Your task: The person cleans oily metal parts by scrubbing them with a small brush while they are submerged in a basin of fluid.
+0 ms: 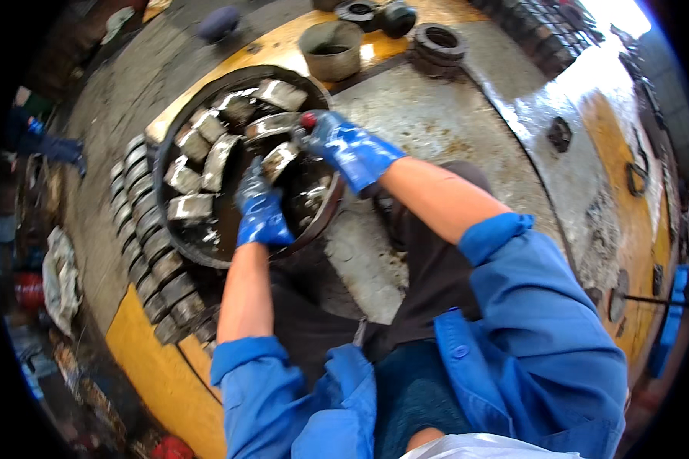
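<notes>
Blue rubber gloves cover both my hands, which work inside a round black basin [177, 134] of dark oily liquid. Its rim curves close around my wrists, and chunky metal bearing pieces [190, 206] crowd the left and far sides, leaving open liquid only in the near right part. My left hand [260, 210] reaches down with fingers [251, 177] curled toward one metal piece [279, 158], touching its lower end; I cannot tell whether they grip it. My right hand [350, 149] is closed around a small tool with a red knob [308, 119], just beside that piece's upper end. Outside the rim on the left, a row of metal rings [142, 245] lines the yellow-edged platform [157, 375].
</notes>
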{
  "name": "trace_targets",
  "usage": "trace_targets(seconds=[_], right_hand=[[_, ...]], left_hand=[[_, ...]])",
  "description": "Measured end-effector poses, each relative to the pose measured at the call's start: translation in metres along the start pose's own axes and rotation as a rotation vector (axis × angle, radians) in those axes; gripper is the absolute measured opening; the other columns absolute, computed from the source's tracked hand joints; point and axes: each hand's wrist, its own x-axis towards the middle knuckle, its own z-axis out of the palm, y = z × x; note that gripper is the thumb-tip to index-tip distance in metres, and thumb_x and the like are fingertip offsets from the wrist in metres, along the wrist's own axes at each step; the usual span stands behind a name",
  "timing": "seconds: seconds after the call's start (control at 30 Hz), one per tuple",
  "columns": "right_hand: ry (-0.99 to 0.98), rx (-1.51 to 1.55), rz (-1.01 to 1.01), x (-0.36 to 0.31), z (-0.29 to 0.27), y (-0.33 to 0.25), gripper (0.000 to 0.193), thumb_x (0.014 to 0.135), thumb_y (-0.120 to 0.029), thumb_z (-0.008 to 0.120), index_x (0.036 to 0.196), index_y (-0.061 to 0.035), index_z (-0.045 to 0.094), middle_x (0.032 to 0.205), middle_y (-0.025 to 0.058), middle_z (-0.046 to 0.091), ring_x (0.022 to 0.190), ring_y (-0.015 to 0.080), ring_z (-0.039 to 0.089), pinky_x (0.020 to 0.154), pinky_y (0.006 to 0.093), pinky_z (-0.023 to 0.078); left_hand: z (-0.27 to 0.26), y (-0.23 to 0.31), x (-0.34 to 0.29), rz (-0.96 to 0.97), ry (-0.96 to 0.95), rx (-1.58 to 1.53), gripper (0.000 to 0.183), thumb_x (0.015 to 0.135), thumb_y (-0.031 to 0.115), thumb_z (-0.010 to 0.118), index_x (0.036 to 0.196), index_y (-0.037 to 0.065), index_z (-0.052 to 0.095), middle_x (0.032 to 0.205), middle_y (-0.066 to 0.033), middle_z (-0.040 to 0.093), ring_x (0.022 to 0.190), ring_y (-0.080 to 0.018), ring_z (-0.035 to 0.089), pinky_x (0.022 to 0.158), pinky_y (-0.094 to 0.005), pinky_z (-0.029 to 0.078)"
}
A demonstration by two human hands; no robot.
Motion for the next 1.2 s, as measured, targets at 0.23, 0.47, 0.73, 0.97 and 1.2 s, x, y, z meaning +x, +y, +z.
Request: trace_targets(seconds=[0.23,0.47,0.73,0.97,1.2], right_hand=[[-0.030,-0.151,0.157,-0.017,-0.026,-0.026,0.035,0.092,-0.042,0.068,0.104,-0.0105,0.075,0.095,0.0197,0.074,0.092,0.0366,0.071,0.080,0.0431,0.055],[-0.228,-0.127,-0.005,-0.020,-0.016,-0.023,0.026,0.093,-0.034,0.072,0.103,-0.0108,0.074,0.092,0.0111,0.076,0.083,0.0215,0.072,0.080,0.0354,0.057],[-0.376,-0.202,-0.450,-0.038,0.038,-0.010,0.025,0.088,-0.029,0.074,0.110,-0.0164,0.074,0.106,0.0089,0.075,0.099,0.0298,0.072,0.087,0.0398,0.058],[-0.673,-0.668,-1.022,-0.027,0.083,-0.006,0.039,0.083,-0.023,0.070,0.121,-0.0142,0.064,0.124,0.0120,0.066,0.101,0.0322,0.070,0.079,0.0465,0.056],[-0.421,-0.767,-1.013,-0.015,0.114,-0.006,0.021,0.087,-0.024,0.060,0.100,-0.0094,0.068,0.094,0.0154,0.068,0.087,0.0336,0.071,0.074,0.0470,0.054]], left_hand=[[-0.030,0.025,0.008,-0.182,-0.305,0.057,0.083,0.074,0.029,0.083,0.146,0.013,0.045,0.127,-0.0177,0.067,0.116,-0.0354,0.067,0.095,-0.0474,0.055],[-0.038,-0.019,-0.005,-0.230,-0.245,-0.197,0.070,0.077,0.024,0.083,0.138,0.006,0.053,0.122,-0.0235,0.069,0.117,-0.0407,0.065,0.097,-0.0476,0.052],[-0.026,-0.080,0.002,-0.296,-0.212,-0.420,0.083,0.075,0.030,0.086,0.143,-0.003,0.051,0.130,-0.0243,0.066,0.121,-0.0355,0.064,0.101,-0.0423,0.050],[-0.054,-0.073,-0.014,-0.325,-0.196,-0.609,0.084,0.082,0.046,0.083,0.142,-0.003,0.052,0.135,-0.0245,0.063,0.125,-0.0355,0.060,0.104,-0.0434,0.047],[-0.066,-0.067,-0.027,-0.255,-0.146,-0.836,0.058,0.101,0.039,0.063,0.142,0.000,0.054,0.138,-0.0197,0.062,0.127,-0.0306,0.057,0.109,-0.0387,0.043]])
